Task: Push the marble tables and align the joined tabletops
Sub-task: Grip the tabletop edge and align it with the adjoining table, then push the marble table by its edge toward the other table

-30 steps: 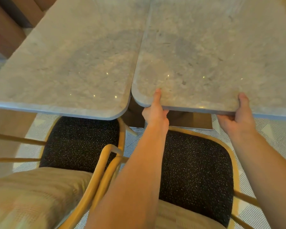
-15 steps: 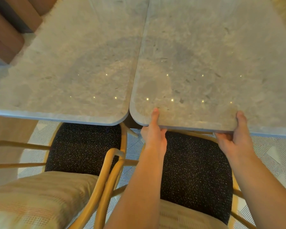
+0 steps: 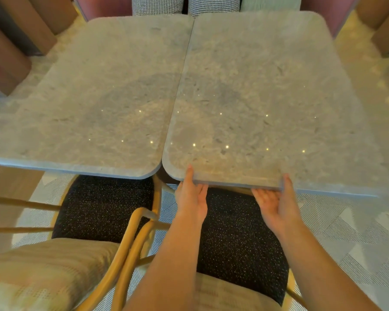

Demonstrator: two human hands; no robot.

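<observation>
Right table (image 3: pixel 267 97) has slid nearer me, its seam with left table (image 3: pixel 103 93) closed. Left hand (image 3: pixel 192 194) and right hand (image 3: pixel 279 203) clamp its near edge, thumbs on top, to square the fronts.

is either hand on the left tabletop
No, both the left hand and right hand grip the near edge of the right tabletop.

Right tabletop (image 3: pixel 267 97) got pulled nearer, its near edge now sticks out a bit past the left tabletop (image 3: pixel 94 104), gap btwn them basically closed. Both hands slid w/ it, right hand (image 3: pixel 276 205) palm more open now.
</observation>
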